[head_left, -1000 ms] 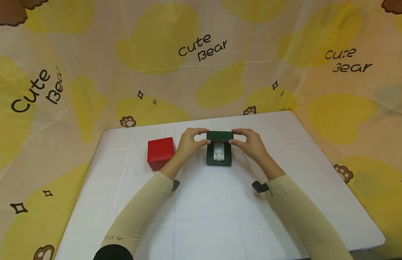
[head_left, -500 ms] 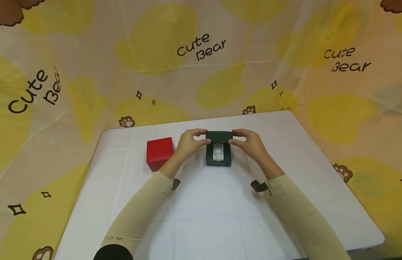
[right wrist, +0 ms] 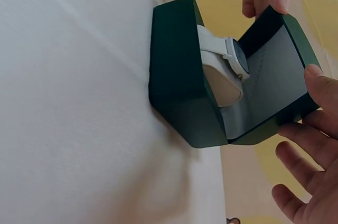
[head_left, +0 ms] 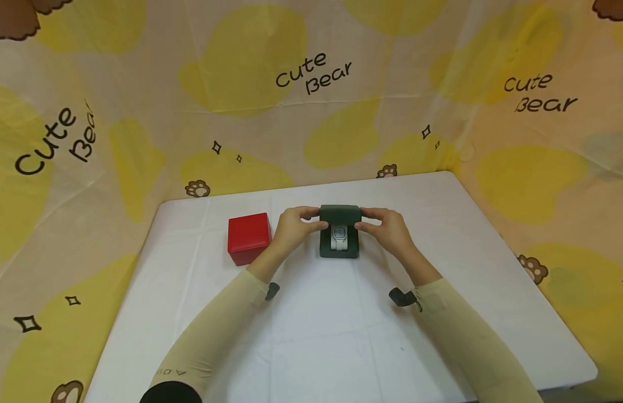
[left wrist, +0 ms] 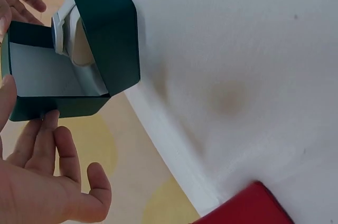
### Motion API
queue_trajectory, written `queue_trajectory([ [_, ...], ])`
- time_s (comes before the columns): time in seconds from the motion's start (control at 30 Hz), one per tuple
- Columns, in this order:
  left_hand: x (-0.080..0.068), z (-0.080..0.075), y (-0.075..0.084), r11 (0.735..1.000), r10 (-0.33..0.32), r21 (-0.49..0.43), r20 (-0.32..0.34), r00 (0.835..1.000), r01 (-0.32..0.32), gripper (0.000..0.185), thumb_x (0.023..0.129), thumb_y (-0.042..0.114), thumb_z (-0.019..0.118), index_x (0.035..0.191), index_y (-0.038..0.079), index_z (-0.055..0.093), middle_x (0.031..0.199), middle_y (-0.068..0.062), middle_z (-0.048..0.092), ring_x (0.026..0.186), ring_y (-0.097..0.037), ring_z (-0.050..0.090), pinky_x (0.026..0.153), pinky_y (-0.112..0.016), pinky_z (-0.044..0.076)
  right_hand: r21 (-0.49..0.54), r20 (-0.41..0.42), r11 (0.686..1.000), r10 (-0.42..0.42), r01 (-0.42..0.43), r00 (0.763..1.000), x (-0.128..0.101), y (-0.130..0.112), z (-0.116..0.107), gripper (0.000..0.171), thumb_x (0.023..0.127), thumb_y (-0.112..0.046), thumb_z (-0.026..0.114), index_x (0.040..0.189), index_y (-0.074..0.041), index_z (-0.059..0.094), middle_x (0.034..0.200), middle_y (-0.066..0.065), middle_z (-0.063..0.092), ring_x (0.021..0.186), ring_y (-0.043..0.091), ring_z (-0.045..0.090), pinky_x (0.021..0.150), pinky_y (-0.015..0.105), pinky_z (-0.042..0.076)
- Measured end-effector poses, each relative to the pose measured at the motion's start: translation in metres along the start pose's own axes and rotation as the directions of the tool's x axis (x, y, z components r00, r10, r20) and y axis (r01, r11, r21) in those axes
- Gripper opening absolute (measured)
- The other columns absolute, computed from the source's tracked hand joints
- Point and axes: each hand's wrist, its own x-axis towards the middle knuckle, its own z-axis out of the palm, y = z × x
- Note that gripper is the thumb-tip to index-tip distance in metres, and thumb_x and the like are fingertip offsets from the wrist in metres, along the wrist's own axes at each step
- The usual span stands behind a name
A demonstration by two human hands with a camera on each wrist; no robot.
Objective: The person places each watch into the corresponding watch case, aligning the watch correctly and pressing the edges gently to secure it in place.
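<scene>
From my remote seat I took the green box [head_left: 340,238] as my landmark; it stood on the white table [head_left: 341,336], toward the far edge and about midway across. Well to its left, on the same table, sat a closed red box [head_left: 248,237], touched by nothing. Between the red box and the green one I had my left hand [head_left: 290,228], thumb and forefinger pinched on the left end of the raised lid [head_left: 340,213], the other fingers [left wrist: 68,155] loosely spread and apart beneath it in the left wrist view. The lid stood part-way up from the base, tilted toward me. Inside the green box a white watch [head_left: 339,237] lay wrapped round its cushion, face up. Just right of the green box was my right hand [head_left: 390,228], thumb and forefinger clamped on the lid's right end, remaining fingers [right wrist: 301,168] curled apart below the lid's edge. Behind the green box, beyond the table, hung a yellow printed cloth [head_left: 311,84] reading "Cute Bear".
</scene>
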Motion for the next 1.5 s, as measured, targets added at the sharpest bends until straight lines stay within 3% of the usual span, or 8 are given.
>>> queue_trajectory([
  [0.53, -0.016, 0.017, -0.007, 0.99, -0.087, -0.114, -0.071, 0.994, 0.078, 0.049, 0.083, 0.034, 0.087, 0.129, 0.021, 0.074, 0.125, 0.001, 0.072, 0.118, -0.022, 0.059, 0.096, -0.043, 0.053, 0.141, -0.052, 0.99, 0.021, -0.014, 0.998, -0.015, 0.009, 0.013, 0.058, 0.085, -0.034, 0.084, 0.139, -0.019, 0.066, 0.138, 0.006, 0.066, 0.141, 0.029, 0.05, 0.117, 0.054, 0.037],
  [0.97, -0.026, 0.023, -0.011, 0.994, -0.07, -0.095, -0.105, 0.992, 0.06, 0.046, 0.083, 0.032, 0.087, 0.125, 0.019, 0.076, 0.12, -0.002, 0.072, 0.116, -0.023, 0.058, 0.092, -0.043, 0.051, 0.144, -0.061, 0.99, 0.01, -0.002, 0.998, -0.023, 0.015, 0.019, 0.056, 0.084, -0.033, 0.085, 0.136, -0.018, 0.068, 0.136, 0.007, 0.068, 0.138, 0.029, 0.053, 0.114, 0.053, 0.04],
  [1.5, -0.033, 0.025, -0.015, 0.993, -0.089, -0.09, -0.091, 0.992, 0.081, 0.042, 0.08, 0.027, 0.089, 0.119, 0.018, 0.078, 0.117, -0.003, 0.072, 0.114, -0.024, 0.059, 0.091, -0.042, 0.049, 0.067, -0.023, 0.998, -0.001, 0.002, 1.0, -0.025, 0.022, 0.017, 0.052, 0.083, -0.031, 0.086, 0.131, -0.016, 0.071, 0.134, 0.009, 0.069, 0.134, 0.032, 0.057, 0.112, 0.054, 0.042],
])
